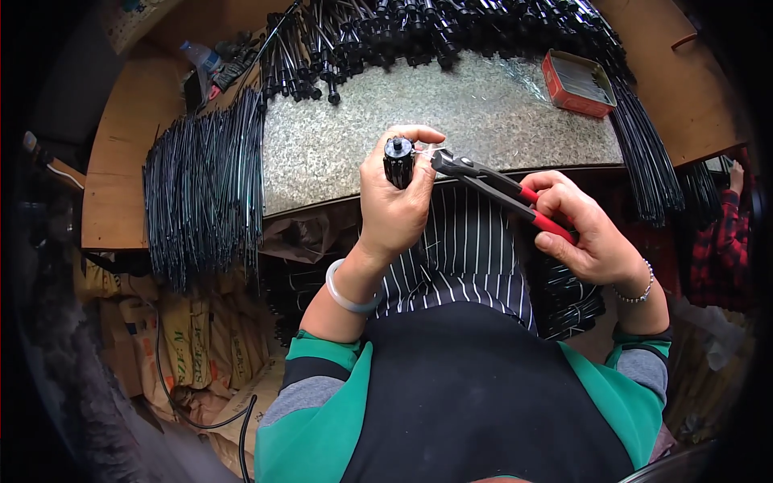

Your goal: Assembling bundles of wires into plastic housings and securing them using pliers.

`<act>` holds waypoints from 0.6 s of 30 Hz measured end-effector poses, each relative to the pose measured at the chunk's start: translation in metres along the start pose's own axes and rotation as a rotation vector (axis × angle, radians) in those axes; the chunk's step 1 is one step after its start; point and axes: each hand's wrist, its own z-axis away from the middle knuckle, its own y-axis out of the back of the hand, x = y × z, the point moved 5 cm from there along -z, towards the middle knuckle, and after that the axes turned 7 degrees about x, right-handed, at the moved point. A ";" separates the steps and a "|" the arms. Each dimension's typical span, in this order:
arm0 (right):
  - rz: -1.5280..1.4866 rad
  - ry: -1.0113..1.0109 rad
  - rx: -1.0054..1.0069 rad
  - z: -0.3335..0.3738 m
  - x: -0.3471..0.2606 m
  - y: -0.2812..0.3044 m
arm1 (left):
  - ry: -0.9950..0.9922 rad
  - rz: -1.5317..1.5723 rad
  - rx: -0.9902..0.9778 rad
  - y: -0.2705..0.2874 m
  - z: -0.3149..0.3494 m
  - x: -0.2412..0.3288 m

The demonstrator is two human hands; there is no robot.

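Note:
Above the table's near edge, my left hand (388,201) is closed around a black ribbed cylinder (398,165) with a small knob on its end. A thin pale strand (427,150) runs from the cylinder to the jaws of a pair of pliers (487,179), by my left index finger and thumb. Whether the jaws grip the strand is too small to make out. My right hand (584,229) is wrapped round the red handles of the pliers, which point to the left. The cylinder's lower part is hidden by my left palm.
Thin black rods hang over the table edge in a left bundle (201,193) and a right bundle (644,161). Black-capped rods (378,32) are heaped behind the speckled slab (322,153). A red tin (578,103) stands back right. Another person's plaid sleeve (731,229) shows far right.

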 end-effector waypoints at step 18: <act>-0.888 -0.661 -0.528 0.025 0.004 -0.041 | -0.091 0.046 -0.173 -0.010 0.015 0.021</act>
